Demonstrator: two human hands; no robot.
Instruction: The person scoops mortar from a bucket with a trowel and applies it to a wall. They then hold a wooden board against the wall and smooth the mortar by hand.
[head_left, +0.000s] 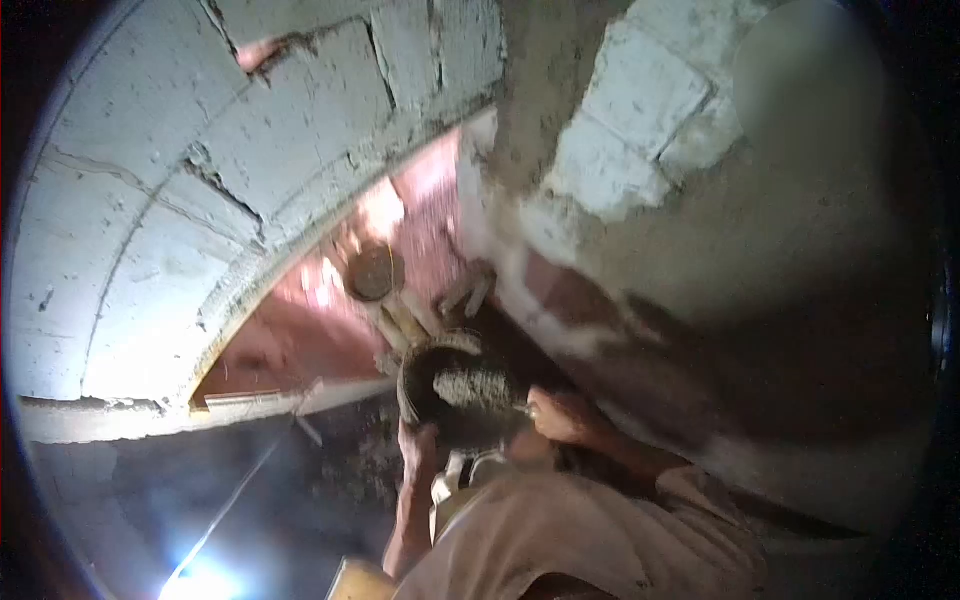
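A round dark pan (408,392) sits in front of my body, with a heap of grey, wet-looking mortar (470,388) inside. My left hand (418,442) is closed on the pan's near left rim. At the right side of the pan, my right hand (553,415) is closed round what looks like a thin handle; the rest of that tool is too blurred to make out.
Pale block wall (290,130) curves across the upper left. Plastered wall (620,290) with exposed blocks stands on the right. Beyond the pan are a round container (374,272) and blurred reddish brickwork (430,215). A bright lamp (200,583) with a cable shines at lower left.
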